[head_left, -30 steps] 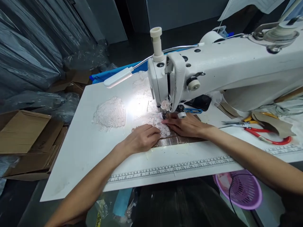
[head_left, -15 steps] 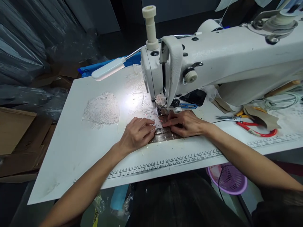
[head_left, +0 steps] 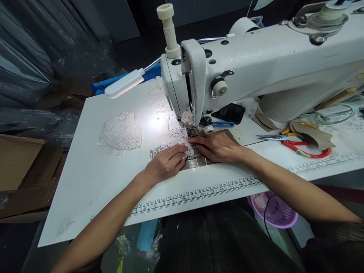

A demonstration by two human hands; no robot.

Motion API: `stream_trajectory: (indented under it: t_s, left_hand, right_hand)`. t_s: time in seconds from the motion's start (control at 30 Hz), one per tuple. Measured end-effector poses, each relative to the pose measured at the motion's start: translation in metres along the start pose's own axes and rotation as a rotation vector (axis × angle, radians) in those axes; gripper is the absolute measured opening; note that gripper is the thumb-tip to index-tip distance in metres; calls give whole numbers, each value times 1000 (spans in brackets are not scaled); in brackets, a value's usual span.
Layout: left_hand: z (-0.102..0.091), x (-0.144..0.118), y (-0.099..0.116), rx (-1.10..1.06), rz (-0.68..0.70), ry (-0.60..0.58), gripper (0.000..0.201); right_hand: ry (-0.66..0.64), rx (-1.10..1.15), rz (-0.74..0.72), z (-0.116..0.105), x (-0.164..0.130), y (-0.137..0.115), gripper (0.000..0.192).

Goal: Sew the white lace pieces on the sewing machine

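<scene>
Both hands rest on a small piece of white lace (head_left: 170,149) that lies on the white table (head_left: 93,178), directly in front of the presser foot (head_left: 192,132) of the sewing machine (head_left: 256,72). The left hand (head_left: 166,163) lies palm down on the near left part of the lace, fingers loosely together and slightly bent, pressing the fabric flat rather than gripping it. The right hand (head_left: 217,147) lies palm down just right of the foot, fingers extended and close together, their tips touching the lace edge beside the needle area. The fingertips of both hands nearly meet in front of the foot.

A brown taped patch (head_left: 199,163) on the table lies under the lace and the hands. A lamp (head_left: 123,82) on a flexible neck lights the far left of the work area. A heap of lace (head_left: 121,132) sits to the left, apart from the hands. Red-handled scissors (head_left: 301,149) lie to the right. A printed ruler (head_left: 199,191) runs along the near table edge, and a pink basket (head_left: 277,214) stands below it.
</scene>
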State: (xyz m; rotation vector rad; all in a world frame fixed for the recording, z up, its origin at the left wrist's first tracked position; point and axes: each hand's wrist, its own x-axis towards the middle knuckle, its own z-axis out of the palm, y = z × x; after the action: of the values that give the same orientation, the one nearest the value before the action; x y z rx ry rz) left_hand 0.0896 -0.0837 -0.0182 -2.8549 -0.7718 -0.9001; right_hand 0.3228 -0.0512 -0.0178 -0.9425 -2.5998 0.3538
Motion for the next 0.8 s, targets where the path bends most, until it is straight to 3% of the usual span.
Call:
stream_trajectory:
  t_s: [0.27,0.47,0.8]
  left_hand:
    - [-1,-2,-4,56,-5,51,10]
    - [-2,-2,-8,38,-38,-31,7]
    - [-7,8,-8,113,-317,-288,30]
  right_hand:
    - [-11,-135,-24,2,1,0,41]
    - [-73,-237,-1,1,4,-7,43]
    - [-70,-260,-32,1,5,-11,40]
